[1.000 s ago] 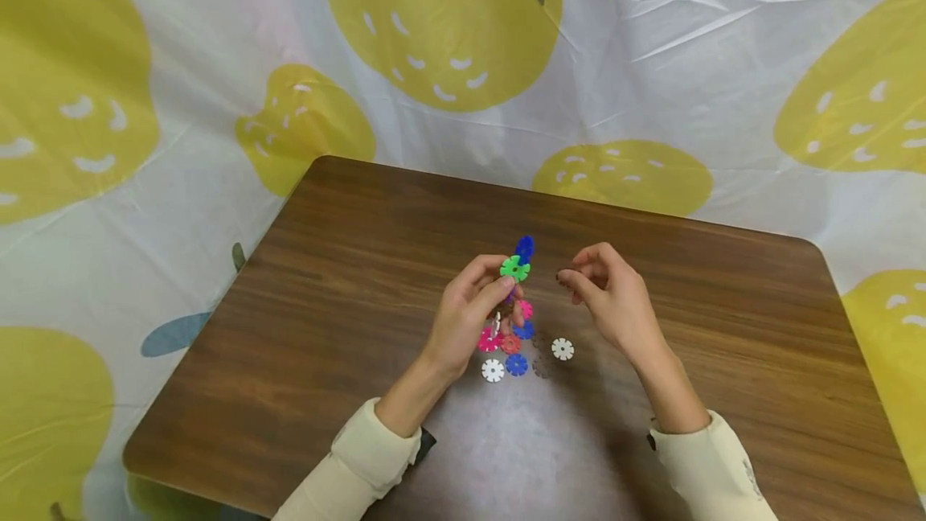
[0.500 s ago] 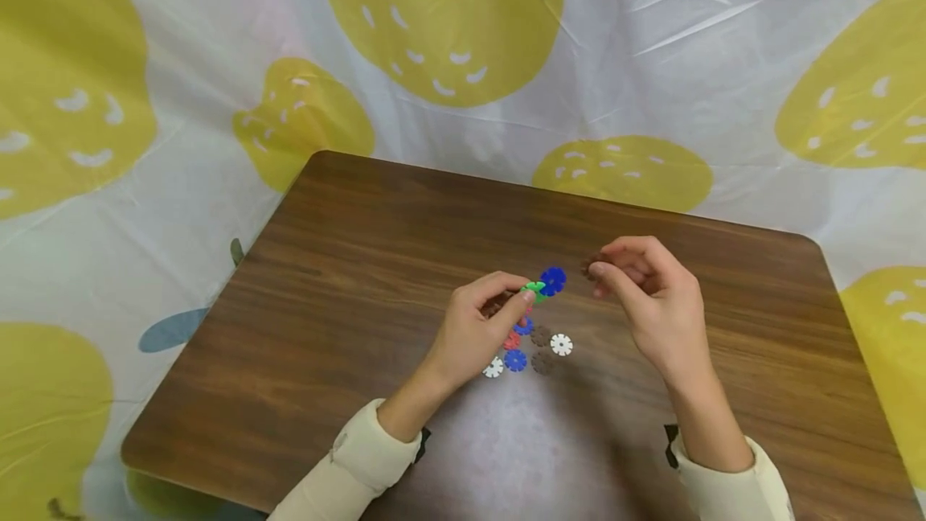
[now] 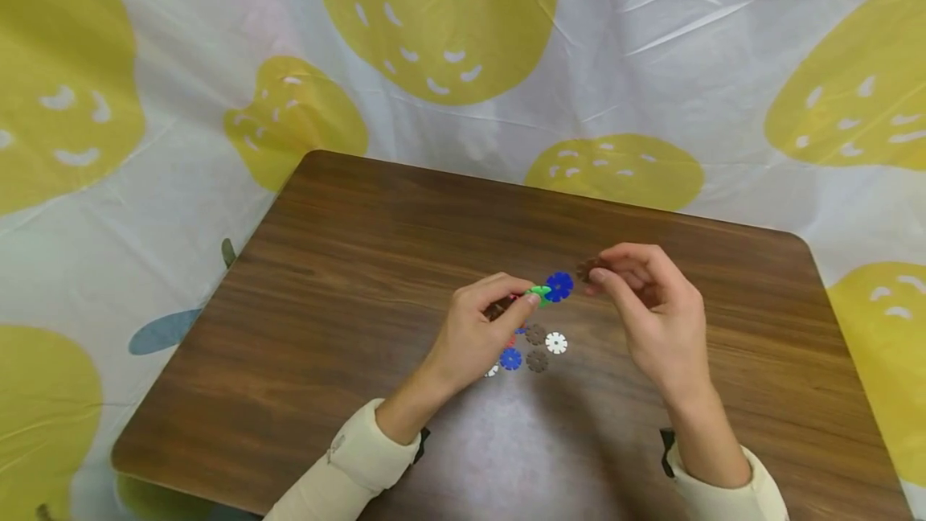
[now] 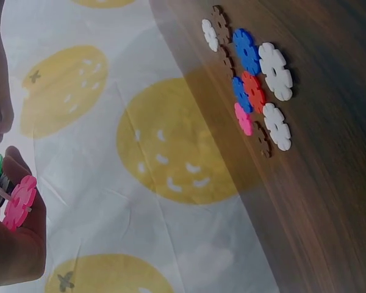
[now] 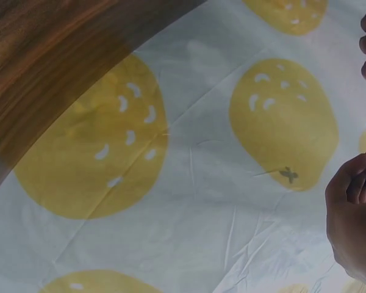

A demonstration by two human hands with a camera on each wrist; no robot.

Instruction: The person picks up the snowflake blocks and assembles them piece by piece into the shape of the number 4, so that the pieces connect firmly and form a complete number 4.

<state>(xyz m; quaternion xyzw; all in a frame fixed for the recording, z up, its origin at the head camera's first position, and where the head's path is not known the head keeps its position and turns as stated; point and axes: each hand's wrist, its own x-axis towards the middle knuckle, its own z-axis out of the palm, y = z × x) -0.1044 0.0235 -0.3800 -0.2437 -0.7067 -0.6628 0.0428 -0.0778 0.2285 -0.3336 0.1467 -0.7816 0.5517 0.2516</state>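
Note:
My left hand [image 3: 477,332] pinches a linked string of slotted plastic discs above the table. Its green disc [image 3: 538,293] lies between thumb and fingers, and the joined blue disc [image 3: 560,286] sticks out to the right. A pink disc [image 4: 19,202] of the string shows beside the palm in the left wrist view; the rest is mostly hidden by the hand. Between the thumb and fingers of my right hand [image 3: 661,316] is a brown slotted disc [image 3: 584,269]. It is held close beside the blue disc; whether they touch I cannot tell.
Loose discs lie flat on the wooden table [image 3: 405,223] below the hands: a white disc [image 3: 556,343], brown discs [image 3: 537,361], a blue disc [image 3: 510,358], a red disc [image 4: 254,91] and several others. A fruit-patterned cloth [image 3: 463,127] hangs behind the table's far edge.
My left hand has shifted right and turned the string, so the blue disc now faces up and points right. My right hand moved right with the brown disc, then slightly back left.

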